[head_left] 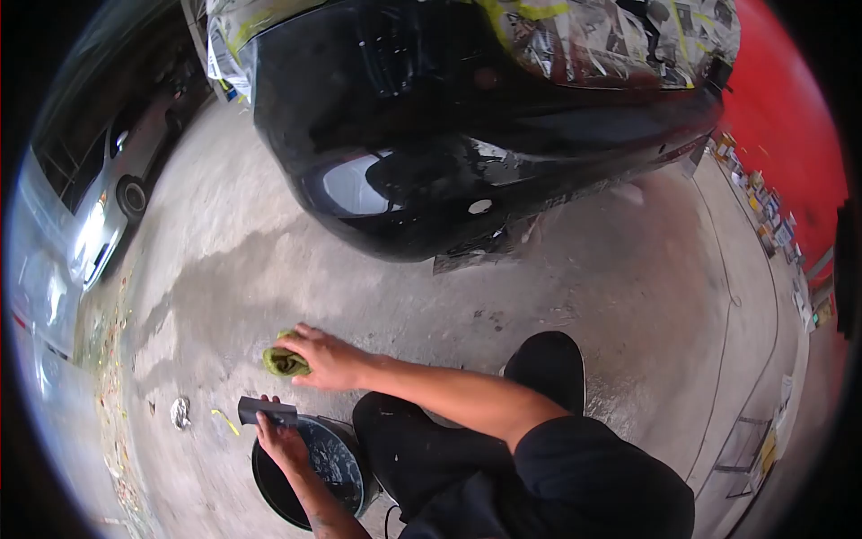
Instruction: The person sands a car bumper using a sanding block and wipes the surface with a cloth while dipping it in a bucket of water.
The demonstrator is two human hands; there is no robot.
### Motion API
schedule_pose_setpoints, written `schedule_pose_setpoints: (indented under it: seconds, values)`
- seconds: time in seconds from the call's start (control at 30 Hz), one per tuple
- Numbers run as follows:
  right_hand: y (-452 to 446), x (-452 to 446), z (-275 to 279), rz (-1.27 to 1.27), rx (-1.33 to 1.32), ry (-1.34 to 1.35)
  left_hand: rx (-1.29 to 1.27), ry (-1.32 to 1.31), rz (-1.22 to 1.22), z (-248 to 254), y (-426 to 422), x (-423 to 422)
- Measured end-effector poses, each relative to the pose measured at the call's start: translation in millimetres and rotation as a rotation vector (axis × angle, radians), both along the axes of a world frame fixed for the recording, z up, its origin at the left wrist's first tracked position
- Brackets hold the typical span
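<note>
My left hand (283, 443) grips a dark grey, flat rectangular piece (269, 411), which looks like a sanding block or folded sandpaper, above the rim of a black bucket (359, 454). Bunched in my right hand (328, 357) is a green cloth (285, 361), held over the floor just beyond the bucket. The bucket appears to contain water, with whitish marks showing inside. In front of me, apart from both hands, is a glossy black car bumper and body panel (431, 171). Masking paper and yellow tape (620, 40) cover the parts above it.
Wet patches darken the concrete floor (215, 278). A crumpled silver ball (180, 412) and a yellow tape strip (225, 422) lie left of the bucket. Cars (99, 225) stand at left. Cans and bottles (763, 202) line the red wall (795, 117); a cable (723, 359) crosses the floor.
</note>
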State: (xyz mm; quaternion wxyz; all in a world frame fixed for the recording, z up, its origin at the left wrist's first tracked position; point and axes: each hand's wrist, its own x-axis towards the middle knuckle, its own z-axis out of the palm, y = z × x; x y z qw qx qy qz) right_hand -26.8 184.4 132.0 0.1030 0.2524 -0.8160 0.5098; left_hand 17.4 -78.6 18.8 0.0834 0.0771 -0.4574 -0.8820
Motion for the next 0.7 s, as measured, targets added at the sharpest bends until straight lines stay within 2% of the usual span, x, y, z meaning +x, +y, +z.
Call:
schedule_pose_setpoints:
  seconds: [0.03,0.07,0.17,0.2,0.23,0.3,0.37,0.4,0.43,0.5,0.6,0.63,0.7]
  values:
    - [14,5,9,-0.114,0.049,0.188,-0.069,0.008,-0.019,11,11,-6]
    - [37,20,46,-0.119,0.056,0.204,-0.137,0.018,-0.037,19,20,-15]
    - [83,45,123,-0.302,0.189,0.479,-0.331,0.166,-0.161,34,42,-52]
    - [95,47,141,-0.401,0.195,0.652,-0.371,0.214,-0.150,52,60,-61]
    - [108,54,159,-0.456,0.240,0.702,-0.473,0.261,-0.154,71,74,-70]
    - [130,53,175,-0.628,0.349,0.811,-0.683,0.358,-0.156,110,99,-87]
    - [157,50,163,-0.778,0.563,0.716,-0.699,0.526,-0.128,146,133,-99]
    - [177,56,159,-0.846,0.610,0.713,-0.884,0.716,-0.071,175,152,-100]
    - [192,69,155,-0.919,0.582,0.688,-1.064,0.911,-0.011,205,170,-98]
    - [231,97,154,-1.099,0.496,0.635,-1.255,1.051,-0.004,243,196,-93]
    - [301,123,132,-1.350,0.039,0.586,-1.535,1.261,-0.018,274,226,-88]
    - [321,129,124,-1.417,-0.013,0.627,-1.627,1.343,-0.027,281,236,-88]
    - [347,139,109,-1.459,-0.132,0.563,-1.615,1.443,-0.062,282,258,-91]
